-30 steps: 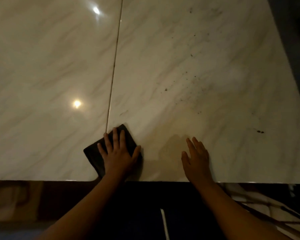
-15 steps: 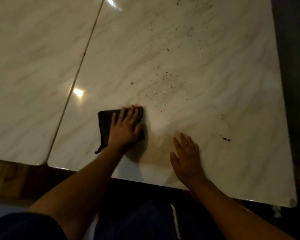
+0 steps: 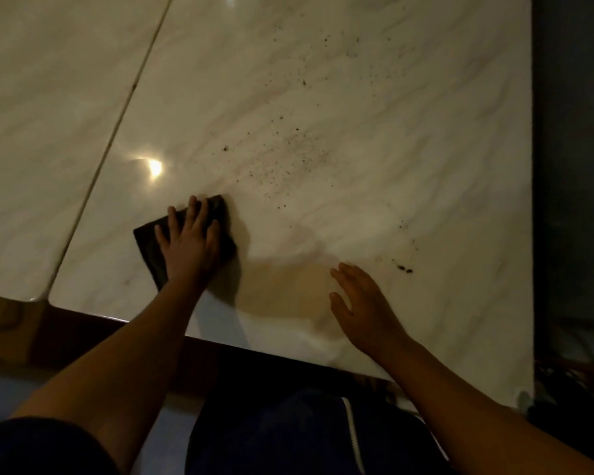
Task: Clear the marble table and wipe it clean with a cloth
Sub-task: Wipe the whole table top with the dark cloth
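Beyond the cloth [image 3: 148,243], dark crumbs [image 3: 282,159] dot marble.

No text, label, brand, number or sign can be read anywhere on the table [image 3: 357,97] or cloth [image 3: 151,245].

Wooden frame [image 3: 93,329]: dark brown strip just under the marble's near edge.
Dark shorts [image 3: 288,437]: navy cloth at the bottom, with a thin white stripe.
Floor [image 3: 0,389]: pale bluish patch at lower left.
Dark strip [image 3: 573,166]: shadowed area along the slab's right side; details unclear.
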